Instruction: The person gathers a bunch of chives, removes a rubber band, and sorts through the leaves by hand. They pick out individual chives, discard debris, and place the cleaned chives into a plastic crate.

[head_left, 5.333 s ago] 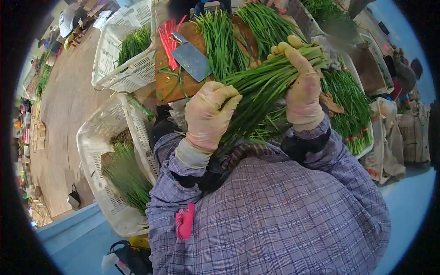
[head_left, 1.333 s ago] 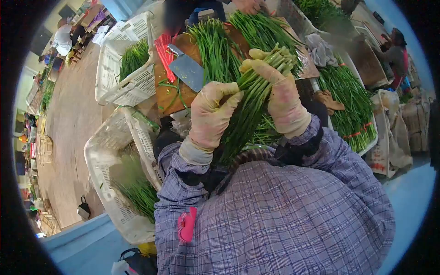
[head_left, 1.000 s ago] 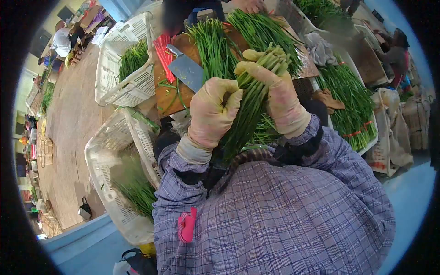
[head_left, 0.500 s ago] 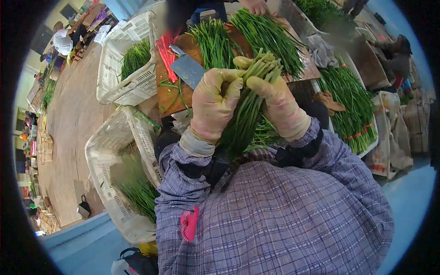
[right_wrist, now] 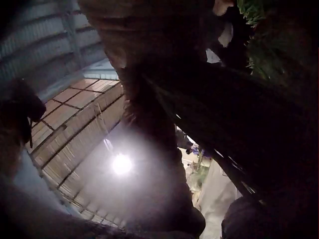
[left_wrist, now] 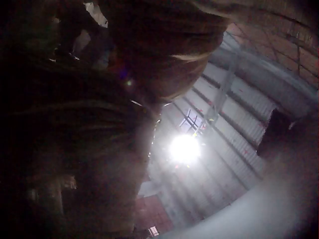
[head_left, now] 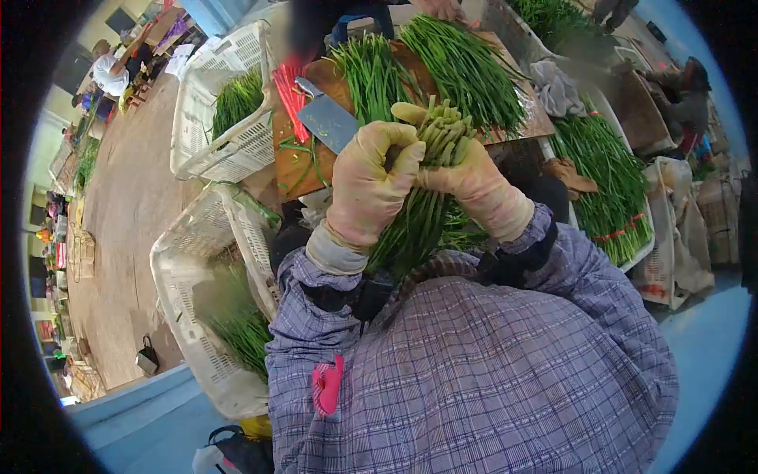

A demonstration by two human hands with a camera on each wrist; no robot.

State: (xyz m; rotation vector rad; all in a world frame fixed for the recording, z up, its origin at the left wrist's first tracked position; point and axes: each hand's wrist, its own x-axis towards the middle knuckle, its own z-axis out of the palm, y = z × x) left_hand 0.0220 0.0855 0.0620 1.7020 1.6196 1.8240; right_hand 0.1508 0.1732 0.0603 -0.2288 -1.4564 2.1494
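A bunch of garlic chives [head_left: 418,229] is held in front of the chest in the head view, its pale stem ends up and its leaves hanging toward the lap. The gloved right hand [head_left: 491,192] grips the bunch just below the stem ends, thumb across the front. At the bunch's left side, the gloved left hand [head_left: 367,186] has its thumb and forefinger curled together, pinching at the stems; its other fingers are hidden. Both wrist views are dark, with the bunch showing only as a shadowed shape.
A cleaver [head_left: 328,122], red ties [head_left: 290,99] and chive piles [head_left: 462,71] lie on the board [head_left: 292,178] ahead. White crates [head_left: 178,268] stand at left, and another chive-filled crate [head_left: 643,253] at right. Another person's hand [head_left: 438,9] is at the far side.
The bunch has swung from leaning far right to nearly upright, stem ends now facing up. The right hand has moved left and lower, close beside the left hand.
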